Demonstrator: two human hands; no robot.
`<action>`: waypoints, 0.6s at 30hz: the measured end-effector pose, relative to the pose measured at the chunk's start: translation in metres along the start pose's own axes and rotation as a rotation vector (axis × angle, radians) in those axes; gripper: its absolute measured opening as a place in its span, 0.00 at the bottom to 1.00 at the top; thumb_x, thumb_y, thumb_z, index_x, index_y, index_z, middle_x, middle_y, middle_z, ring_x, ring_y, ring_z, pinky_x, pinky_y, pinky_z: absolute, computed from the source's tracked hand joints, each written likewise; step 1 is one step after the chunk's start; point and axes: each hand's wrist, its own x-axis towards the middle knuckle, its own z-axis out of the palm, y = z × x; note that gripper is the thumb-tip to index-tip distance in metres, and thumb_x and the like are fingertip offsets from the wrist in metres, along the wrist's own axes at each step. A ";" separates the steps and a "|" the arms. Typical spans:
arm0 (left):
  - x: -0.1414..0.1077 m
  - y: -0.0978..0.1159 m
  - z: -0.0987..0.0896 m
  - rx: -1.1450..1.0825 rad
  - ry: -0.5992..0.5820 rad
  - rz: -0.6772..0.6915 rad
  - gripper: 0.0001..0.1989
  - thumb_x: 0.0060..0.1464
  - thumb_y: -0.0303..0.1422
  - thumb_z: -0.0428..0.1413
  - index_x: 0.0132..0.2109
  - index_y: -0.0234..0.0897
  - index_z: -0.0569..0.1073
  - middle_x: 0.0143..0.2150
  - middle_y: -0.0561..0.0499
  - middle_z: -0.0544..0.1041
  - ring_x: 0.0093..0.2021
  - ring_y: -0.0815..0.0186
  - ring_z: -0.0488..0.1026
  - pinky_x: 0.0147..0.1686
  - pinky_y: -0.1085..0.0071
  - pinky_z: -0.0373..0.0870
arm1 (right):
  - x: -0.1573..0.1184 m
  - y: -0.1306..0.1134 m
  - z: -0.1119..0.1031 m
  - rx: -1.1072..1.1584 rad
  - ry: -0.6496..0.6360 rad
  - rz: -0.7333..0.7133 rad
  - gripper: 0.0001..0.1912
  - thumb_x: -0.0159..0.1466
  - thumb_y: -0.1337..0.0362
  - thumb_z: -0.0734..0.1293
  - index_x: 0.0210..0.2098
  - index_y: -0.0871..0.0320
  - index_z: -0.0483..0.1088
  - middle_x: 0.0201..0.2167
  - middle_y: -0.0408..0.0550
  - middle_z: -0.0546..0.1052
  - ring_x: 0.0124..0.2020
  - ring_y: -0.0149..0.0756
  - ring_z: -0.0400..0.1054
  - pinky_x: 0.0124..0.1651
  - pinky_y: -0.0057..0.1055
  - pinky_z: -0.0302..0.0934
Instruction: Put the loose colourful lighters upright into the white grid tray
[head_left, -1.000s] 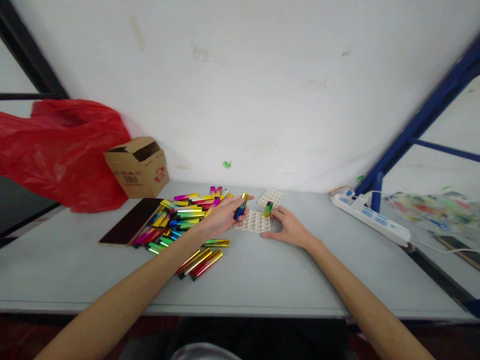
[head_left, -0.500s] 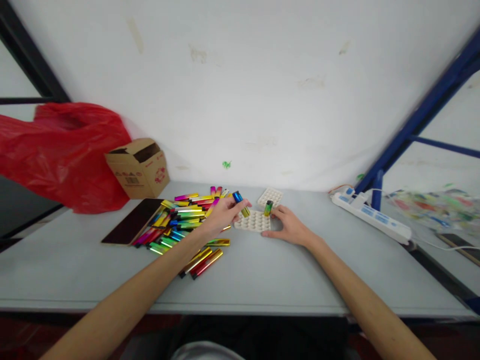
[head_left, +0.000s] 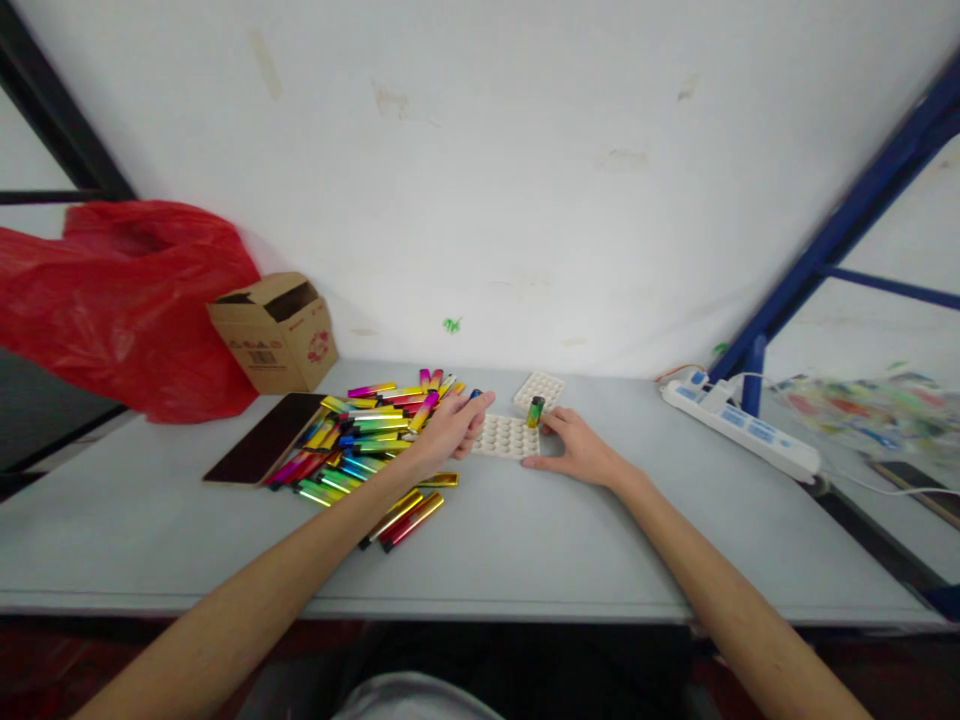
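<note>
My left hand (head_left: pixel 448 435) is closed around a lighter (head_left: pixel 476 394); only its blue end shows above the fingers. It hovers at the left end of a white tray (head_left: pixel 506 438) with rows of round holes. At the tray's back right corner stands a green-and-yellow lighter (head_left: pixel 535 412) with a black top. My right hand (head_left: pixel 574 448) grips the tray's right edge, thumb at the front corner and fingers beside the standing lighter. To the left lies a heap of shiny multicoloured lighters (head_left: pixel 375 430), partly hidden by my left forearm.
Behind the tray, against the wall, lies a second white holed tray (head_left: pixel 541 388). A dark flat panel (head_left: pixel 262 440), an open cardboard box (head_left: pixel 277 335) and a red plastic bag (head_left: pixel 150 310) are at the left. A white power strip (head_left: pixel 742 430) with cables lies at the right.
My left hand has turned over, so its fingers now cover most of the blue-and-yellow lighter. My right hand and the tray stay in place.
</note>
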 end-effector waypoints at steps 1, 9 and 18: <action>0.001 -0.002 -0.001 0.027 0.009 0.009 0.27 0.53 0.54 0.60 0.24 0.40 0.58 0.17 0.63 0.50 0.14 0.77 0.44 0.14 0.76 0.38 | 0.000 0.000 0.000 -0.001 -0.001 0.003 0.28 0.60 0.41 0.73 0.44 0.58 0.70 0.40 0.53 0.74 0.42 0.47 0.66 0.47 0.41 0.63; -0.004 0.003 -0.001 0.165 0.047 0.091 0.21 0.52 0.45 0.57 0.20 0.41 0.59 0.14 0.60 0.53 0.13 0.75 0.47 0.14 0.74 0.41 | -0.001 0.001 0.001 0.007 0.014 -0.004 0.28 0.59 0.41 0.74 0.43 0.58 0.71 0.40 0.52 0.74 0.41 0.46 0.67 0.47 0.41 0.63; -0.004 0.001 -0.002 0.120 0.004 0.050 0.20 0.54 0.45 0.57 0.23 0.40 0.61 0.16 0.60 0.56 0.13 0.75 0.49 0.13 0.75 0.43 | 0.001 0.003 0.002 0.003 0.010 -0.011 0.27 0.59 0.40 0.73 0.41 0.57 0.70 0.40 0.53 0.74 0.41 0.46 0.67 0.46 0.41 0.63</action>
